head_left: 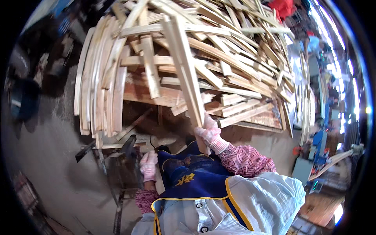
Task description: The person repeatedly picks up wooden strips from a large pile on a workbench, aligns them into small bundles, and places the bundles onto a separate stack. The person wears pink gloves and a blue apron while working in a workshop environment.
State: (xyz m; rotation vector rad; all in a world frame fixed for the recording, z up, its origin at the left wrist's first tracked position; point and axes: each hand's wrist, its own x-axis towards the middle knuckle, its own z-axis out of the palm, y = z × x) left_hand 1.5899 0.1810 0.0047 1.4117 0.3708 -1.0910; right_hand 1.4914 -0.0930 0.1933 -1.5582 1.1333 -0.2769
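Observation:
My right hand [209, 134], in a pale pink-and-white knit glove, is closed round the near end of long wooden strips [181, 66]. They lie side by side and slant up and away over a big heap of loose wooden strips [239, 51]. Their lower end hangs just in front of my dark blue apron [199, 188]. Low beside my left hip, my left hand [149, 166] wears the same kind of glove; its fingers look stretched out, and I see nothing in them.
The heap rests on a worn wooden board [266, 119]. To the left, a row of long strips [98, 78] lies on a low stand [113, 146] with dark legs. Grey floor [51, 156] stretches left. Blue-grey machinery [313, 156] and more upright strips [303, 105] stand right.

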